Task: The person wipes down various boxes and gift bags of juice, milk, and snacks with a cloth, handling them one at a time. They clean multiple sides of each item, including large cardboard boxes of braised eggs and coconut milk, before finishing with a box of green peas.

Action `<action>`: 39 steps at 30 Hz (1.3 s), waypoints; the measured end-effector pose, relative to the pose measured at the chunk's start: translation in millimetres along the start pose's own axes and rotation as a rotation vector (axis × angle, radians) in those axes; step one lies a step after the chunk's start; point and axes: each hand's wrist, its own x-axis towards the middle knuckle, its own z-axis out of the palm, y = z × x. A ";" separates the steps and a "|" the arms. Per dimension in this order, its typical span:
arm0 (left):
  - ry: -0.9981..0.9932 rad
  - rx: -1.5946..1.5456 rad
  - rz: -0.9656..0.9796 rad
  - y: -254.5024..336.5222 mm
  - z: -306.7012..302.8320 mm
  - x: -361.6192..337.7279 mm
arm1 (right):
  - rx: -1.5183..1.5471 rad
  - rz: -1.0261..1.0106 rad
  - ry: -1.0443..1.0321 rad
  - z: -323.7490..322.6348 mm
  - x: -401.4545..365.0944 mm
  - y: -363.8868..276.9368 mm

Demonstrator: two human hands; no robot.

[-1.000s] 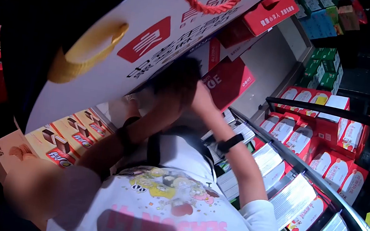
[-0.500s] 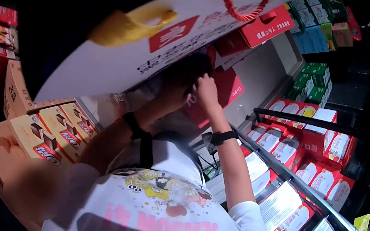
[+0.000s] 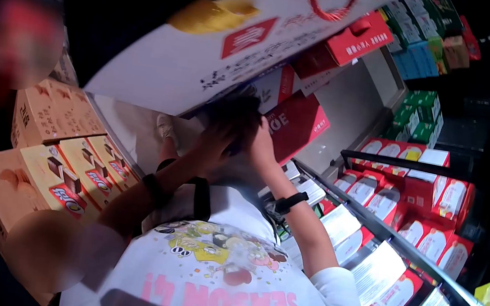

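Note:
My left hand (image 3: 216, 141) is in shadow, its fingers curled at a black, soft-looking thing (image 3: 235, 113) whose kind I cannot make out. Beside it my right hand (image 3: 261, 143) has its fingers closed at the right edge of the same black thing. Dark bands circle both wrists. Just beyond the hands a red box (image 3: 302, 123) with white lettering stands on the pale floor. Above hangs a large white printed panel (image 3: 162, 72) with a red square, a yellow strap and a red cord; its lower edge comes close to the black thing.
Brown and yellow biscuit boxes (image 3: 76, 176) are stacked at my left. A metal rack (image 3: 396, 237) holding red and white cartons runs along my right. Green boxes (image 3: 416, 114) and another red box (image 3: 361, 41) stand farther off. A foot in a light shoe (image 3: 165, 126) shows near the left stack.
My hands have moved slightly apart and lower in view, and more of the black thing shows between them. The panel and shelves have shifted right in view.

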 end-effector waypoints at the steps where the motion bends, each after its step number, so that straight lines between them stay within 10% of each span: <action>1: 0.037 0.028 0.020 1.5 -1.5 -4.6 | 0.041 0.076 0.017 0.2 -2.1 -6.6; 13: -0.090 0.065 -0.136 9.4 6.6 21.4 | 0.269 0.477 0.120 -3.9 -10.9 -21.6; 24: -0.445 -0.031 0.325 57.7 89.2 98.4 | 0.386 1.000 0.461 -4.4 -121.4 17.1; 30: -0.446 0.234 0.091 49.3 138.9 97.5 | 0.425 1.065 0.603 36.2 -124.0 48.4; 35: -0.582 0.320 -0.118 -3.2 204.7 69.0 | -0.051 1.299 -0.013 104.8 -159.0 65.5; 39: -0.469 0.270 0.070 -26.5 237.6 78.9 | 0.082 1.157 0.158 127.0 -169.2 62.1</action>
